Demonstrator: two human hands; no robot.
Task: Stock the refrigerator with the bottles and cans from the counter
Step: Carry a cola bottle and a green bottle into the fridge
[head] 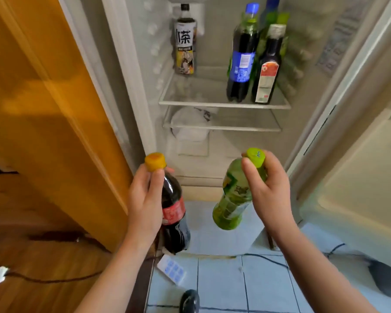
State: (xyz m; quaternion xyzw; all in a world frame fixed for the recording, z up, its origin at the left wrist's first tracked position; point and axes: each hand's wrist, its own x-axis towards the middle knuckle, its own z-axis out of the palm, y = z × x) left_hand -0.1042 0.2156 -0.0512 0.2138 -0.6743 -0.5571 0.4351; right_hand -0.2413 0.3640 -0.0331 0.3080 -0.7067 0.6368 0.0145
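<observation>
My left hand (145, 199) grips the neck of a dark cola bottle (174, 220) with a red label and a yellow cap. My right hand (269, 195) holds a green tea bottle (233, 199) by its lime cap and neck, tilted. Both hang in front of the open refrigerator, below its shelves. On the upper glass shelf (201, 96) stand a tea bottle with a black cap (185, 48) at the left, and a blue-labelled cola bottle (242, 62) beside a dark sauce bottle (269, 68) at the right. Green bottles stand behind those two.
A white bag (190, 123) lies under the lower shelf (235, 127). The orange wooden door (54, 109) stands at the left, the open fridge door (359, 154) at the right. A blue-white tray (172, 269), cables and a dark round object (190, 301) lie on the tiled floor.
</observation>
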